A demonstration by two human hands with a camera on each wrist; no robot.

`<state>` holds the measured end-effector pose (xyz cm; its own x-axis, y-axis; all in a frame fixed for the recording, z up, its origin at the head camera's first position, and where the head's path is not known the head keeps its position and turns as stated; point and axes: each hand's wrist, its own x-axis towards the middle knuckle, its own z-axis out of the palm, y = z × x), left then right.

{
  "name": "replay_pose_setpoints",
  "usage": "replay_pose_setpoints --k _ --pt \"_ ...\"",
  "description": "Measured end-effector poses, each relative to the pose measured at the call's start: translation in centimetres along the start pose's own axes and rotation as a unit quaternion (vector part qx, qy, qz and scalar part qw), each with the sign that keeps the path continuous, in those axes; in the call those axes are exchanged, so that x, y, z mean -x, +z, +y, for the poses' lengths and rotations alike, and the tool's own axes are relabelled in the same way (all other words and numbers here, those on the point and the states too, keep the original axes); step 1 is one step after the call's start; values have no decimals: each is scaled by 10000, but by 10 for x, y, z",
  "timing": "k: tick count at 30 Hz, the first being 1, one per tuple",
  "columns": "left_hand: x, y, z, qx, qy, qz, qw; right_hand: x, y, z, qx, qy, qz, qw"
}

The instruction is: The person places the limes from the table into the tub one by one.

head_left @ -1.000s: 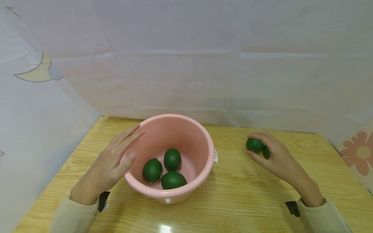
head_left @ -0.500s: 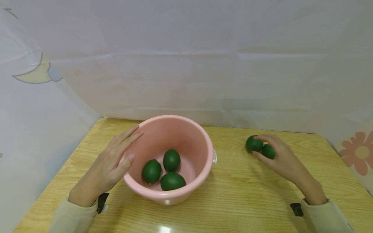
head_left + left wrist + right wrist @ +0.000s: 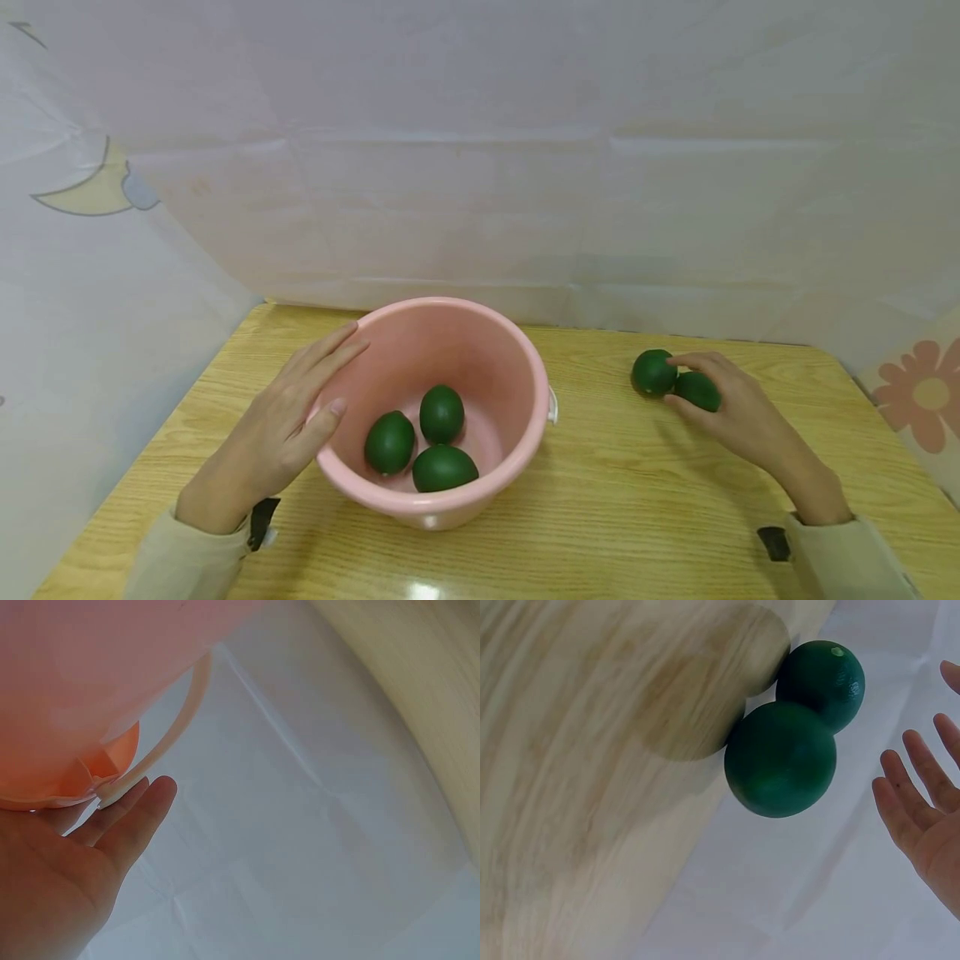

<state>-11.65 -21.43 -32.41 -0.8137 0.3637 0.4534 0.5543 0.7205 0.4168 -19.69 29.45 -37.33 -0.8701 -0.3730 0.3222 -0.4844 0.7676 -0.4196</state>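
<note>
While both hands [image 3: 273, 425] are wide, two limes [image 3: 654, 372] lie just left of the right hand [image 3: 742, 417], near the desk's [image 3: 615, 500] far edge.

At my eleven o'clock, the bucket [image 3: 450, 342] looks like smooth, glossy plastic; toward two, the green fruits [image 3: 654, 372] look smooth and faintly shiny. The wood-grained tabletop [image 3: 600, 500] gleams at six; the sheet [image 3: 480, 167] at twelve is creased.

Pink bucket [image 3: 480, 354] upright at left, left hand [image 3: 281, 417] on its left rim. Three dark-green oval fruits [image 3: 442, 412] inside on bottom, near one sideways. Two more green fruits [image 3: 654, 372] side by side, far right; right hand [image 3: 738, 412] beside them.
</note>
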Motion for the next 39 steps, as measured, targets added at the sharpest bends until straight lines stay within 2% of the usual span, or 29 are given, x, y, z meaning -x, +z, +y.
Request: replay_pose_setpoints --k 22,29,39 --pt "0 0 -1 4 25 17 10000 3 0 24 48 253 -281 9993" --pt "-1 1 0 14 158 138 9998 4 -2 28 52 413 -478 9980" --pt "-1 0 -1 4 24 -8 10000 6 -3 36 90 666 -610 9959"
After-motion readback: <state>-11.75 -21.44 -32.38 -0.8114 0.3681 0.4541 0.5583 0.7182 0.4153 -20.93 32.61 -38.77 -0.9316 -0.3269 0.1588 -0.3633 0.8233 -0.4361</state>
